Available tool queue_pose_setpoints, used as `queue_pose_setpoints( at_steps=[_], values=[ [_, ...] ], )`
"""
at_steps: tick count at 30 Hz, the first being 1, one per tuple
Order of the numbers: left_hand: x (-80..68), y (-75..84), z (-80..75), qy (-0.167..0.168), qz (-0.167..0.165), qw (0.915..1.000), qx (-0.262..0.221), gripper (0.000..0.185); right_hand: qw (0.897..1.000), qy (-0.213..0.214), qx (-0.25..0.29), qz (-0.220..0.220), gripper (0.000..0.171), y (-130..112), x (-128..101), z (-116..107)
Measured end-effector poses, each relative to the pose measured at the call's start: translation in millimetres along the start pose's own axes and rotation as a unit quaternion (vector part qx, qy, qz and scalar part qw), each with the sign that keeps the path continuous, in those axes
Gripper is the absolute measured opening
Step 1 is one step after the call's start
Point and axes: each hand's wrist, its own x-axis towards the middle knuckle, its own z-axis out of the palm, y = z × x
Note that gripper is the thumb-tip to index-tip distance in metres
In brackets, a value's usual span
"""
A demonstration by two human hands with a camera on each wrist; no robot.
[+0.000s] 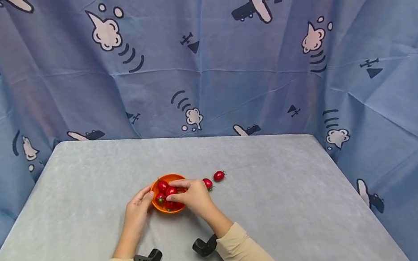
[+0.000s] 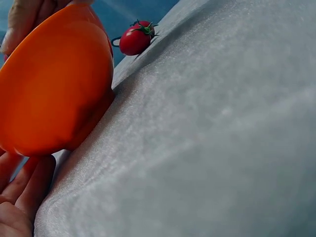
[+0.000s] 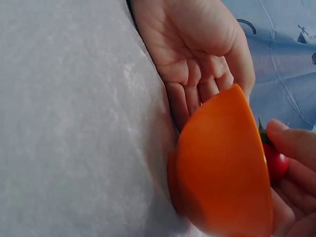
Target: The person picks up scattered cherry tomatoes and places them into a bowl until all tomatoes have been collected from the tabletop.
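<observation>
head: l hand (image 1: 137,208) steadies orange bowl (image 1: 158,206), r hand (image 1: 193,196) pinches tomato (image 1: 171,191).

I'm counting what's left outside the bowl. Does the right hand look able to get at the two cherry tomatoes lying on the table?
Probably yes. The right hand is at the orange bowl, pinching a tomato, and the two loose tomatoes lie just beyond it on the bare table, nothing between. It would need to let go first.

Both forearms come in from six o'clock, in cream sleeves. The left hand (image 1: 136,210) lies palm inward at nine o'clock of the pair – fingers nearly straight, thumb out. The right hand (image 1: 192,195) arches over from three o'clock, its fingertips (image 1: 171,185) drawn together in a pinch.
</observation>
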Motion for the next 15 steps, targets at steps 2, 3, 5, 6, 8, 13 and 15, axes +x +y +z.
queue_pose_setpoints(
  at_steps=[2,3,5,6,8,13,15],
  values=[
    [-0.4,0.9,-0.5,-0.002,0.003,1.0,-0.004,0.044,1.0,0.001,-0.01,-0.006,0.034,-1.1,-0.6,2.1],
    [-0.8,1.3,-0.8,-0.003,0.004,1.0,-0.005,0.045,1.0,0.001,-0.016,-0.009,0.034,-1.6,-0.9,3.1],
    [-1.5,0.9,-0.4,-0.003,0.002,1.0,-0.008,0.044,1.0,0.0,-0.024,-0.018,0.034,-1.7,-2.1,4.8],
    [-1.9,0.9,-0.2,-0.003,0.0,0.9999,-0.01,0.044,0.999,0.0,-0.03,-0.022,0.034,-1.8,-2.8,5.5],
    [-2.6,0.7,-0.3,-0.003,-0.003,0.9999,-0.01,0.044,0.999,-0.002,-0.035,-0.028,0.034,-2.2,-4.0,6.6],
    [-1.5,0.8,-0.5,-0.005,0.003,1.0,0.003,0.043,0.998,0.002,-0.047,-0.043,0.037,-2.9,-3.7,8.0],
    [-0.5,0.8,-0.7,-0.008,0.004,0.9999,0.006,0.042,0.997,0.002,-0.054,-0.047,0.038,-3.0,-2.9,8.2]
  ],
)
